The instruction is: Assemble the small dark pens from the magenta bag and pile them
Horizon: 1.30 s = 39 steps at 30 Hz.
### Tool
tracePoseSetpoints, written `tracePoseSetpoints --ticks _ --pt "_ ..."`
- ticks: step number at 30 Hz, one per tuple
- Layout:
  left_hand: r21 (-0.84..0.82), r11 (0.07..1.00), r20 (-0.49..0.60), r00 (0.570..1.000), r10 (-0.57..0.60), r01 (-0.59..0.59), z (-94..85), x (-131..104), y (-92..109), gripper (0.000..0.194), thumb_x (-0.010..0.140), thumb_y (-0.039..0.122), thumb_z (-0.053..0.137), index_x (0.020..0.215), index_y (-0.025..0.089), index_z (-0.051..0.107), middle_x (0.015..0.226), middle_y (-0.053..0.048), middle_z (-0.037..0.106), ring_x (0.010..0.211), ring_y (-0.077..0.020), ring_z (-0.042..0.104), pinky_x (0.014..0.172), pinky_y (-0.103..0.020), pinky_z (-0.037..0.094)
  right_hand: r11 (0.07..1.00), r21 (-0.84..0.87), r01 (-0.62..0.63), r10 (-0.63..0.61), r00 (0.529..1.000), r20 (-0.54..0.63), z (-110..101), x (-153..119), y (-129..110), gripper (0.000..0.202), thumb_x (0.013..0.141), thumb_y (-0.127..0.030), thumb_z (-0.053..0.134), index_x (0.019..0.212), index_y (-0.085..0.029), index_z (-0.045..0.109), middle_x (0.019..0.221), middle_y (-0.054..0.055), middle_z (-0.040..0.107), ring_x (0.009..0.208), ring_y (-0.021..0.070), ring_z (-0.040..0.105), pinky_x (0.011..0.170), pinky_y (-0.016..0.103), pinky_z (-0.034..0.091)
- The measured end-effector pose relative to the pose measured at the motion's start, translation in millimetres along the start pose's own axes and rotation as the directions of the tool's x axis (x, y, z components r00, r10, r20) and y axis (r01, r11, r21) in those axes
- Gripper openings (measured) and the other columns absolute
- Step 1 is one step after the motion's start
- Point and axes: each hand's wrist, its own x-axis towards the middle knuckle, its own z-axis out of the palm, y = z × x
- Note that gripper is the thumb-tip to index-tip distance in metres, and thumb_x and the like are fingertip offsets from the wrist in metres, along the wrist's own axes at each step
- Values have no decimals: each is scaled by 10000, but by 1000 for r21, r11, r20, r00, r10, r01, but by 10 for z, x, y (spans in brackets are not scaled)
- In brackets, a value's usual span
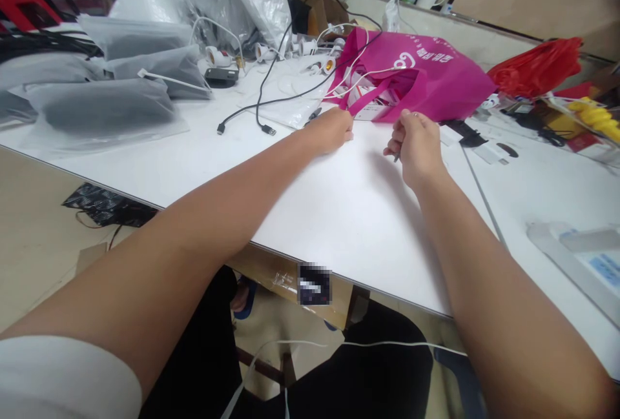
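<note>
My left hand point(334, 130) is closed and rests low over the white table, in front of the pink bag point(448, 73). Whatever its curled fingers hold, if anything, is hidden. Just behind it a small dark object point(314, 115) shows in part. To the right, my right hand point(419, 148) is raised a little above the table, its fingers pinched together. From under them pokes the tip of a thin dark thing point(397, 156), too small to name. The bag lies on its side with its mouth towards me, and small white and red packages point(375, 93) show inside.
Black USB cables point(264, 106) lie left of my hands. Grey frosted pouches point(101, 106) are piled at the left, with white lamp sockets point(264, 52) behind. On the right are a red plastic bag point(537, 70), small white boxes point(491, 152) and a clear tray point(581, 251).
</note>
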Motion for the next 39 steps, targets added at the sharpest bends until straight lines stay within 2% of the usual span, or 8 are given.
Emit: tracePoseSetpoints --ticks 4,8,18,23,28,32,35,39 --pt "-14 1000 -8 1000 -23 23 -67 -22 -26 375 1164 289 571 1076 234 931 1060 -118 866 1071 -278 789 1021 -400 599 1000 -16 17 -16 1000 26 -38 49 31 508 1003 -627 820 775 -320 485 620 -48 283 520 187 328 532 377 513" --pt "-23 1000 16 1000 12 -12 -105 -46 -19 226 1071 318 748 1067 189 934 1031 -133 864 1074 -299 799 1016 -411 606 999 -32 35 -33 998 55 -53 87 48 523 1030 -633 801 772 -319 471 637 -52 248 521 188 320 541 381 502" --pt "162 987 114 993 -39 20 -44 -5 98 466 1088 268 617 1451 116 867 1398 -218 847 1288 -387 807 1097 -433 618 998 -27 -55 55 998 -16 64 -98 -141 432 1169 -305 610 763 -297 462 678 -34 307 566 171 305 610 355 476" --pt "165 986 135 991 -11 -12 -13 12 75 491 1132 281 545 1492 101 825 1474 -225 825 1361 -373 770 1151 -402 578 997 -41 -57 58 998 4 56 -104 -165 440 1164 -357 639 768 -292 459 674 -40 295 555 165 296 604 344 476" --pt "-143 989 -20 999 -26 23 -13 13 84 285 1168 311 577 1150 183 832 1180 -155 844 1181 -329 784 1050 -404 578 985 -57 -165 165 986 -11 93 -174 -270 441 1144 -351 703 771 -280 480 652 -68 272 535 137 267 502 270 381" --pt "-479 878 -162 983 -83 -5 -2 86 195 347 1200 318 588 862 250 626 875 -57 702 979 -251 730 943 -396 575 970 -124 -209 225 965 138 150 -310 -365 347 1125 -274 762 819 -243 602 638 -93 294 538 102 271 485 226 330" --pt "-623 782 -191 972 -137 -12 -16 113 330 420 1253 385 525 853 262 558 807 -31 653 924 -221 689 909 -414 570 983 -141 -120 153 956 251 179 -364 -368 451 1038 -377 925 785 -251 573 633 -89 310 550 102 297 480 228 345" --pt "-564 822 -145 971 -187 74 -89 70 480 452 1295 511 408 1043 305 722 829 -22 775 1076 -242 656 1002 -472 546 993 -92 -69 93 952 290 195 -353 -336 493 1027 -381 928 742 -252 547 616 -75 322 554 102 299 492 234 364"
